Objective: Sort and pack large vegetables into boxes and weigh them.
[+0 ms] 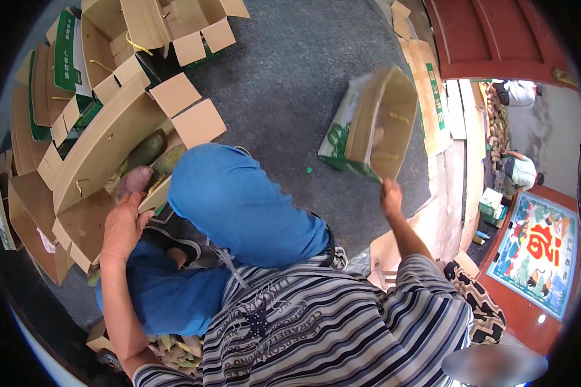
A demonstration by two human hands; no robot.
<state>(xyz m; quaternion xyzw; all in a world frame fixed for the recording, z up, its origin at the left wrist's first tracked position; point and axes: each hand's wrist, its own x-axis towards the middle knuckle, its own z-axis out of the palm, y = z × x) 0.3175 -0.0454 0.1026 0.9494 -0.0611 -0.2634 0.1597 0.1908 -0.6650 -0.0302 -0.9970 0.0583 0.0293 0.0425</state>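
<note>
My right hand (391, 200) grips the lower corner of an open carton (342, 126), white and green outside and brown inside, with yellow rope handles. The carton is tilted and slightly blurred, and a small pale shape shows inside it. At left, my left hand (121, 229) is closed on the near wall of another open cardboard box (103, 155) with its flaps spread. In that box lie a pinkish-purple root (135, 181) and dark green, long vegetables (146, 149), partly hidden behind my knee.
Several open cartons (106, 42) crowd the upper left. Flattened cardboard (426, 90) lies along the right of the dark floor (271, 71). Corn-like produce (177, 355) is behind my legs. Two people (521, 173) are beside a produce heap (499, 122) at far right, near a red door (490, 32).
</note>
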